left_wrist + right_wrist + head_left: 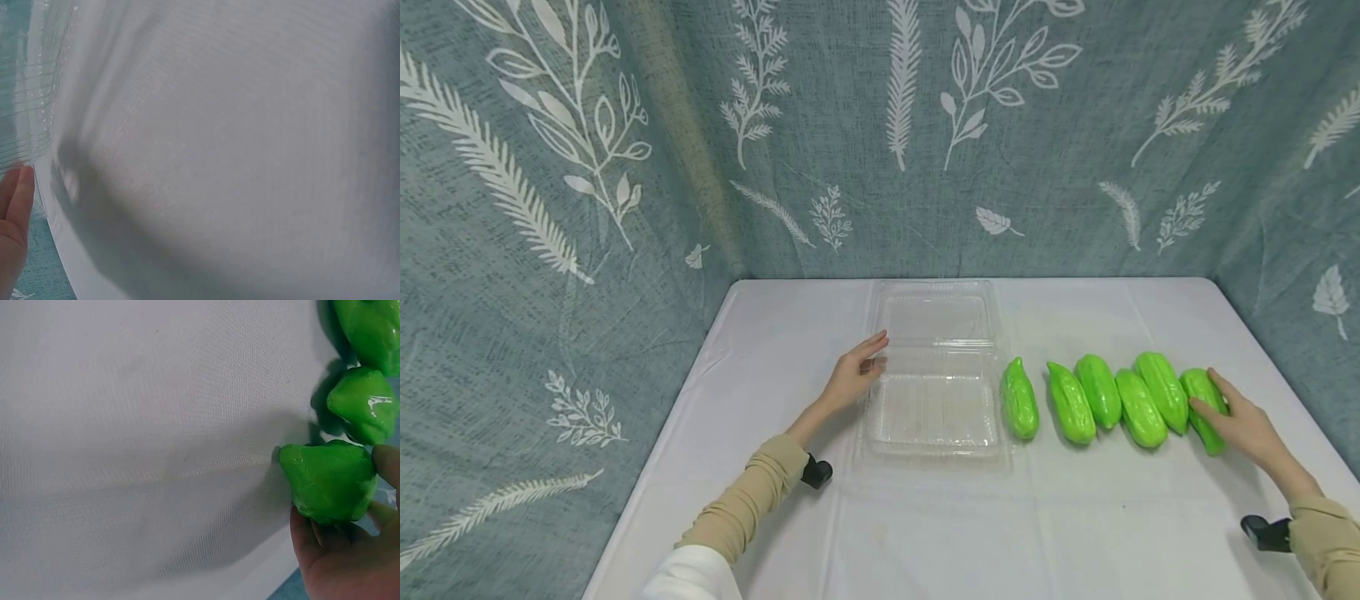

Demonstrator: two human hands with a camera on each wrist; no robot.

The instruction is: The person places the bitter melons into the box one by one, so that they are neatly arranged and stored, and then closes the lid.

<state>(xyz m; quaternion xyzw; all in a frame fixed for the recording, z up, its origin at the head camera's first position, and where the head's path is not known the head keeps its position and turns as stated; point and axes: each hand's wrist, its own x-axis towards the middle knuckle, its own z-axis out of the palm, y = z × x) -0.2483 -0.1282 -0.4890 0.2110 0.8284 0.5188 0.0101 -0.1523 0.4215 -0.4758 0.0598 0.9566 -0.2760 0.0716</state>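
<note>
At the table's right, my right hand holds the rightmost green bitter melon, a glossy, lumpy one. In the right wrist view the thumb and fingers curl around this bitter melon from both sides. My left hand is at the left side of a clear plastic clamshell container, its fingers fairly straight with nothing between them. The container lies with its lid folded back toward the curtain. In the left wrist view the left hand's fingertips are right at the container's ribbed edge.
Several more green bitter melons lie in a row between the container and my right hand, one close beside the container. A white cloth covers the table. Blue-green leaf-patterned curtains stand behind it and at both sides.
</note>
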